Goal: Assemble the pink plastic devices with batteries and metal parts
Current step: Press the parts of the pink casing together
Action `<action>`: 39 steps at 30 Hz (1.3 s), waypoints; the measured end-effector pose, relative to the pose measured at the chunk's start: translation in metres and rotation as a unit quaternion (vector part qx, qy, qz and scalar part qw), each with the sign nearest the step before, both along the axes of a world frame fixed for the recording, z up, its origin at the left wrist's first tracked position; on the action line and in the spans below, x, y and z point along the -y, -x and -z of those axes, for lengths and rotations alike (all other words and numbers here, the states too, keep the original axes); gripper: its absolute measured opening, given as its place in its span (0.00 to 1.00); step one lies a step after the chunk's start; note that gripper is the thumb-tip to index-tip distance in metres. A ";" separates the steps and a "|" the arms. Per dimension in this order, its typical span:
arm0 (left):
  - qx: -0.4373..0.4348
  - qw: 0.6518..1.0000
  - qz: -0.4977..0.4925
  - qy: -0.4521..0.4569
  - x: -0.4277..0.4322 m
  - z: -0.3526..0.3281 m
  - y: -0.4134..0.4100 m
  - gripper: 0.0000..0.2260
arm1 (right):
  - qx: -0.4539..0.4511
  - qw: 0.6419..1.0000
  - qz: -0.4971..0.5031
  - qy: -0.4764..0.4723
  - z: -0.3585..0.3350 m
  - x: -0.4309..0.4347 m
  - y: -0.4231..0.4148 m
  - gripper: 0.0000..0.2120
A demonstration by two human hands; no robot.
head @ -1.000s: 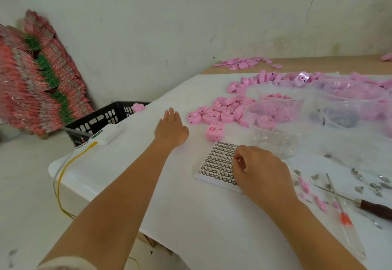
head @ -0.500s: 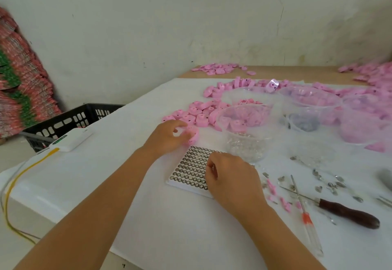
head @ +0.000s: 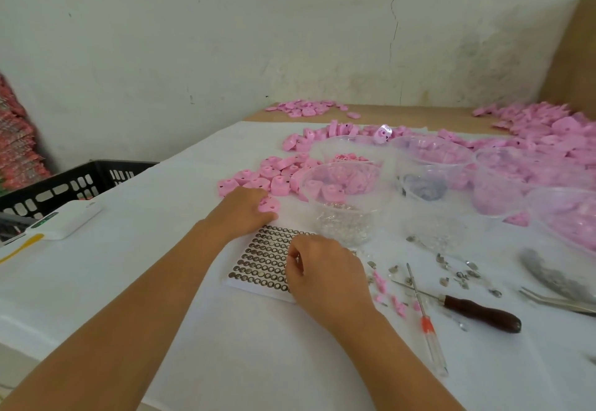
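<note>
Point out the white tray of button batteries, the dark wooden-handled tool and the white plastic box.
white tray of button batteries [head: 258, 259]: head view, battery rows.
dark wooden-handled tool [head: 482, 312]: head view, mid-handle.
white plastic box [head: 67, 219]: head view, top face.

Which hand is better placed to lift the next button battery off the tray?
Right. The right hand sits over the battery tray, fingers curled at the cells; the left hand grips a pink shell.

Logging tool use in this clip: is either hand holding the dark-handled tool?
No, the dark-handled tool lies untouched on the white cloth; the right hand is at the battery sheet, the left hand on a pink part.
</note>
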State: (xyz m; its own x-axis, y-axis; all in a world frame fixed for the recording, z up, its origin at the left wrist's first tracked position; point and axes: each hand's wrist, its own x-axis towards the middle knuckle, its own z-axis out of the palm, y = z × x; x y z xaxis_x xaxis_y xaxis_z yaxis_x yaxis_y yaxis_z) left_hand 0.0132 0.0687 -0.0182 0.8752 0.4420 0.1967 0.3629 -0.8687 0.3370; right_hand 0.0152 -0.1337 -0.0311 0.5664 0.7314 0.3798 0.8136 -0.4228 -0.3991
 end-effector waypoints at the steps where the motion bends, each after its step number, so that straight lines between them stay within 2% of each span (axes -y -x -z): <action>1: 0.008 1.000 0.002 0.002 0.000 0.001 0.000 0.12 | 0.000 1.000 -0.001 -0.001 0.000 0.000 0.000 0.07; 4: 0.085 0.995 -0.043 0.042 0.005 -0.001 0.005 0.21 | -0.002 1.000 -0.003 -0.004 -0.002 0.001 0.000 0.07; 7: 0.207 0.971 -0.077 0.089 0.018 -0.010 0.010 0.23 | -0.012 1.000 -0.008 0.000 -0.006 0.005 -0.004 0.08; 12: 0.320 0.940 -0.009 0.119 0.064 -0.033 0.006 0.24 | -0.016 0.999 -0.002 0.036 -0.027 0.017 -0.010 0.08; 16: 0.381 0.904 0.061 0.185 0.104 -0.053 0.004 0.27 | -0.051 0.999 0.014 0.009 -0.046 0.048 -0.029 0.07; 18: 0.375 0.902 0.113 0.184 0.122 -0.057 0.003 0.26 | -0.049 0.998 0.042 0.016 -0.046 0.073 -0.045 0.07; 21: 0.307 0.916 0.208 0.154 0.148 -0.051 0.003 0.31 | -0.054 0.996 0.047 0.051 -0.035 0.111 -0.062 0.06; 23: 0.267 0.917 0.247 0.164 0.161 -0.039 0.000 0.36 | -0.087 0.994 0.038 0.056 -0.026 0.130 -0.068 0.05; 25: 0.249 0.921 0.254 0.159 0.167 -0.026 -0.002 0.37 | -0.128 0.990 0.021 0.060 -0.022 0.145 -0.071 0.05; 27: 0.232 0.935 0.256 0.078 0.170 -0.017 -0.002 0.34 | -0.134 0.988 0.002 0.074 -0.024 0.156 -0.074 0.06; 29: 0.234 0.935 0.265 -0.034 0.171 -0.008 -0.003 0.30 | -0.112 0.991 -0.014 0.077 -0.030 0.164 -0.078 0.07; 30: 0.233 0.933 0.268 -0.054 0.171 -0.005 -0.003 0.30 | -0.107 0.991 -0.022 0.081 -0.033 0.167 -0.078 0.06; 34: 0.212 0.942 0.259 0.037 0.170 -0.001 -0.002 0.37 | -0.080 0.986 -0.027 0.143 -0.032 0.166 -0.074 0.05; 37: 0.266 0.931 0.246 0.052 0.170 0.002 -0.006 0.32 | -0.060 0.984 -0.007 0.167 -0.029 0.162 -0.074 0.09; 39: 0.272 0.924 0.250 0.096 0.171 0.002 -0.007 0.31 | -0.056 0.985 -0.004 0.160 -0.027 0.159 -0.073 0.07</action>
State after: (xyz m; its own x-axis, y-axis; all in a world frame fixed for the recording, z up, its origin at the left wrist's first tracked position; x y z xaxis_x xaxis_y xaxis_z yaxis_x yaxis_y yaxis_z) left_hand 0.0199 -0.1021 -0.0205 0.7746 0.0810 0.6273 -0.3365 -0.7870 0.5171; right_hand 0.0880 -0.2930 -0.0040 0.5845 0.8088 0.0641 0.7766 -0.5348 -0.3330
